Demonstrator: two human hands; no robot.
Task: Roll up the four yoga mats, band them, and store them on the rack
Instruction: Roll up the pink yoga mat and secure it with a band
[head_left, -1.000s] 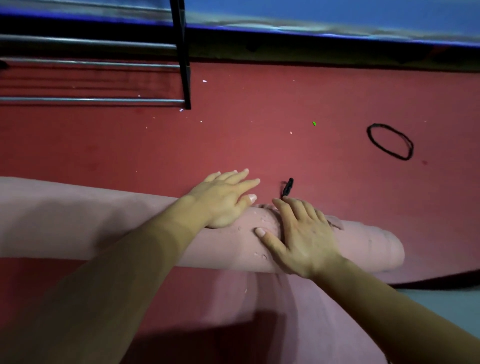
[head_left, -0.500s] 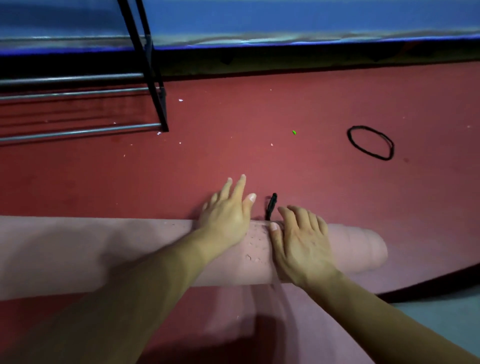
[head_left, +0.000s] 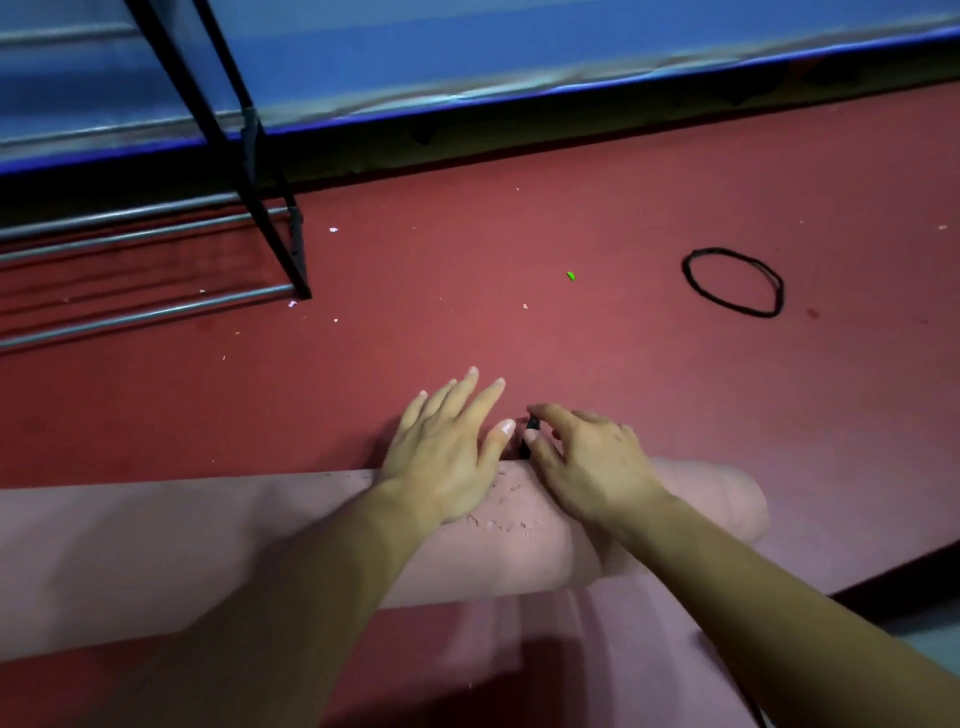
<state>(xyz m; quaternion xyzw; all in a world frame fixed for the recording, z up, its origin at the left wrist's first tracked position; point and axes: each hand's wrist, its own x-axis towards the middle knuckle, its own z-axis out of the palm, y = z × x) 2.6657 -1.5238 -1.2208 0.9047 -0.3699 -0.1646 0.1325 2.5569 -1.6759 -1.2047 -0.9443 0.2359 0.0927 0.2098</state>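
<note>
An exercise room or yoga studio is indicated. The floor (head_left: 571, 218) is covered in a dull red sheet, over which small pale crumbs (head_left: 333, 229) are scattered. Along its far edge a thick blue padded mat (head_left: 467, 52) is seen; whether it is laid flat or stood upright cannot be told. Toward the far left corner a rack (head_left: 244, 171) of black uprights and thin metal rails (head_left: 145, 312) is set on the floor. A pink yoga mat (head_left: 156, 545), rolled into a long tube, is laid across the near part, and a black band (head_left: 719, 251) is left looped toward the far right.
</note>
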